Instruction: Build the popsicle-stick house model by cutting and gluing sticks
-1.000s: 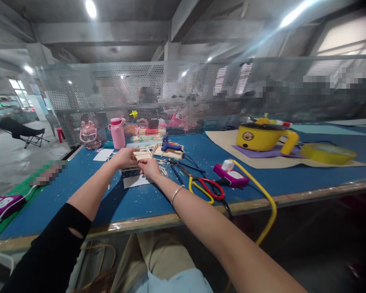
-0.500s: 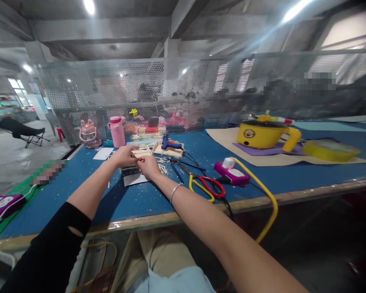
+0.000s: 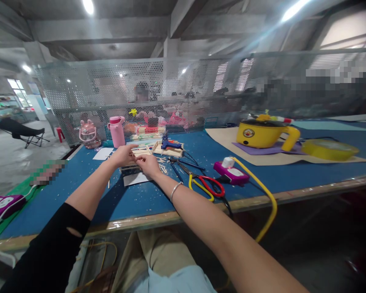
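Observation:
My left hand [image 3: 124, 156] and my right hand [image 3: 149, 165] meet fingertip to fingertip over a small structure of pale wooden sticks [image 3: 128, 167]. Both are closed in a pinch; whatever lies between the fingertips is too small to make out. A white sheet of paper [image 3: 135, 179] lies under the structure's near side. Behind my right hand, a blue glue gun [image 3: 171, 145] rests on a wooden stick frame [image 3: 161, 151]. Loose short sticks [image 3: 162, 168] are scattered just right of my fingers.
Scissors with red and yellow handles [image 3: 212, 186] and a purple power strip [image 3: 232, 173] lie to the right. Farther right stand a yellow electric pot [image 3: 259, 136] and a tape roll [image 3: 329, 149]. Two pink bottles, one a flask [image 3: 117, 133], stand behind, before a perforated metal screen [image 3: 110, 89].
My right fingertips have shifted very slightly left and up, toward the left hand. The structure and the things on the table stay where they were.

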The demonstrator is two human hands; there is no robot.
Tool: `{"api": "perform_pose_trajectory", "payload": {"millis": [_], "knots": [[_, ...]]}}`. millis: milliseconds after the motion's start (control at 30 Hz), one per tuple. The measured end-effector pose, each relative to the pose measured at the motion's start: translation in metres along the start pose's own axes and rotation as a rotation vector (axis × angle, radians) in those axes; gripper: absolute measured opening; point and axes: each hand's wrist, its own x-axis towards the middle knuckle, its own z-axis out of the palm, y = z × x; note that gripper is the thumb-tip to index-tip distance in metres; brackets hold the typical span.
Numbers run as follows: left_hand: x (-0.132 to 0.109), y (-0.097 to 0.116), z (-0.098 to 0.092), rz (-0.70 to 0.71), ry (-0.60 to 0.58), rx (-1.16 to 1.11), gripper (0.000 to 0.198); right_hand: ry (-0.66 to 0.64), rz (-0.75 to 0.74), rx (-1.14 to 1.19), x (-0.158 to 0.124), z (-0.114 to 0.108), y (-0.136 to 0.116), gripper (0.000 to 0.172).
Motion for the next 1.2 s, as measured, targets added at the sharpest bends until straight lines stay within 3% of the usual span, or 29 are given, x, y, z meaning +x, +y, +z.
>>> {"api": "perform_pose_trajectory", "payload": {"millis": [67,133,200,233,267,400,500,767,900,1067,1200], "knots": [[-0.005,0.001,0.0,0.065,0.114,-0.014,0.054,-0.018,-0.009,0.04,-0.001,-0.005,-0.002,0.019],[-0.013,0.005,0.002,0.137,0.378,-0.073,0.044,-0.061,-0.003,0.124,-0.003,-0.016,-0.005,0.011],[-0.024,0.013,0.009,0.084,0.704,-0.207,0.03,-0.166,0.051,0.316,-0.006,-0.031,-0.008,0.007],[-0.029,0.017,0.013,0.035,0.798,-0.297,0.028,-0.241,0.098,0.449,-0.007,-0.039,-0.009,0.011],[-0.034,0.022,0.018,0.002,0.809,-0.395,0.028,-0.307,0.147,0.569,-0.008,-0.046,-0.01,0.014],[-0.044,0.033,0.037,0.033,0.439,-0.631,0.041,-0.441,0.252,0.757,-0.011,-0.063,-0.011,0.02],[-0.044,0.032,0.044,0.028,0.313,-0.681,0.046,-0.488,0.249,0.703,-0.012,-0.061,-0.011,0.019],[-0.044,0.023,0.045,0.077,0.402,-0.404,0.029,-0.479,0.282,0.676,-0.013,-0.054,-0.01,0.018],[-0.043,0.02,0.046,0.156,0.442,-0.273,0.027,-0.545,0.358,0.7,-0.012,-0.054,-0.006,0.019],[-0.046,0.02,0.04,0.333,0.348,-0.127,0.018,-0.668,0.435,0.65,-0.011,-0.055,0.0,0.015],[-0.048,0.023,0.034,0.365,0.302,-0.044,0.013,-0.654,0.405,0.657,-0.012,-0.055,0.0,0.016]]}}
